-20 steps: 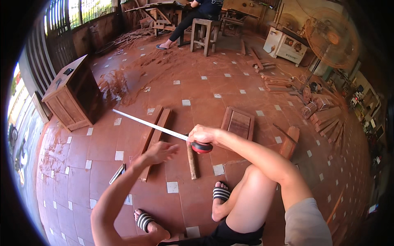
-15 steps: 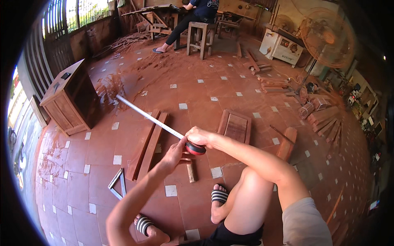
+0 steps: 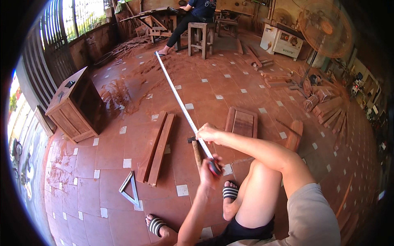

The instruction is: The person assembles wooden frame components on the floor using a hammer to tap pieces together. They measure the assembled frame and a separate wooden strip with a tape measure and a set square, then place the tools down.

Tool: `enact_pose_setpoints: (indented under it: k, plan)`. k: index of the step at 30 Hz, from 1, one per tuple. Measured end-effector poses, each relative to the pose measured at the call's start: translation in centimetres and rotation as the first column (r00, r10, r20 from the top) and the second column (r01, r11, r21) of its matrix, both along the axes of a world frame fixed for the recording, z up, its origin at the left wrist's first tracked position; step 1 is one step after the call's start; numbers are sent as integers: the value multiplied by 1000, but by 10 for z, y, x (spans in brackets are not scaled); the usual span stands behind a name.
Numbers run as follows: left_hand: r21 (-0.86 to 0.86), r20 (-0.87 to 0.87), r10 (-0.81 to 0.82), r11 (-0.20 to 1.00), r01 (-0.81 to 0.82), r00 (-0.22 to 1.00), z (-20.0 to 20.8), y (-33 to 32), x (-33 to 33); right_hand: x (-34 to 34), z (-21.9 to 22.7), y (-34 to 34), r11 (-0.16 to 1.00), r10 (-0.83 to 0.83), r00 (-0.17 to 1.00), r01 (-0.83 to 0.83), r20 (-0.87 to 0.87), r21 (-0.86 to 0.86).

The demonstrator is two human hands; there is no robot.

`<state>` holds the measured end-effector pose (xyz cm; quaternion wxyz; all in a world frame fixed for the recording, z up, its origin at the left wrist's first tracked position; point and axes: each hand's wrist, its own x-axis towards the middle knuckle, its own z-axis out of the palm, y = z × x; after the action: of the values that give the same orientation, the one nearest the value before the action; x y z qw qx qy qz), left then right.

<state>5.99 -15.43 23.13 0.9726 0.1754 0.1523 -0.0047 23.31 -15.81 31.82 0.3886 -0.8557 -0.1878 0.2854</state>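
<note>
Head view: left hand (image 3: 209, 172) grip clamped on tape measure case (image 3: 215, 167); right hand (image 3: 208, 133) pinches stiff white blade (image 3: 176, 92).

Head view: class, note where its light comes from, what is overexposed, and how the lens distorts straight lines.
Head view: daylight enters through the barred windows at upper left, which are blown out white; the tiled floor is evenly lit; grout lines curve toward the dark circular rim; the tape measure between both hands stays sharp.

Daylight came through the barred window (image 3: 74, 16) at upper left, overexposed there; the tiled floor (image 3: 230, 94) was evenly lit with soft shadows; edges bent and darkened toward a black rim; the far background blurred slightly.
</note>
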Motion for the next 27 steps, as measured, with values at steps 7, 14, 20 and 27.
enact_pose_setpoints:
  k: [7,14,20,27]
  plan:
    - [59,-166,-240,966,253,956,-34,-78,-41,56,-12,-18,908,-364,927,333,87,254]
    - [151,-163,-179,967,204,970,-58,-49,-47,67,-20,-25,915,-317,948,313,-26,256]
    - [246,-92,-133,957,152,987,-51,-38,-37,53,-14,-9,965,-131,987,147,-90,215]
    - [250,-99,-18,967,42,995,-37,-16,-23,28,-3,-5,978,196,971,-183,-136,101]
